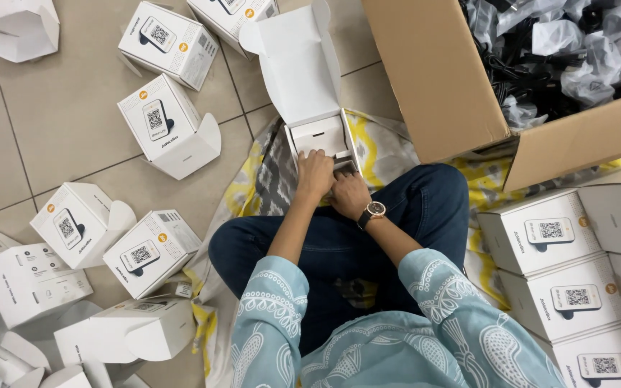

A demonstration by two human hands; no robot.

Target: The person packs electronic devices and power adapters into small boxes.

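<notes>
Tiled floor is carrying scattered cartons; the open white box (321,136) is lying lid-away, directly ahead of both hands, left hand (315,174) and right hand (350,195) pressing together, empty, into its near edge

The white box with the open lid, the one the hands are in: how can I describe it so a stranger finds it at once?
Start at the big brown cardboard carton at top right. Just left of it, by the person's knees, stands the open white box on a yellow and grey cloth. Unlike the other white boxes around, its lid stands up and both the left hand and right hand reach inside.
</notes>
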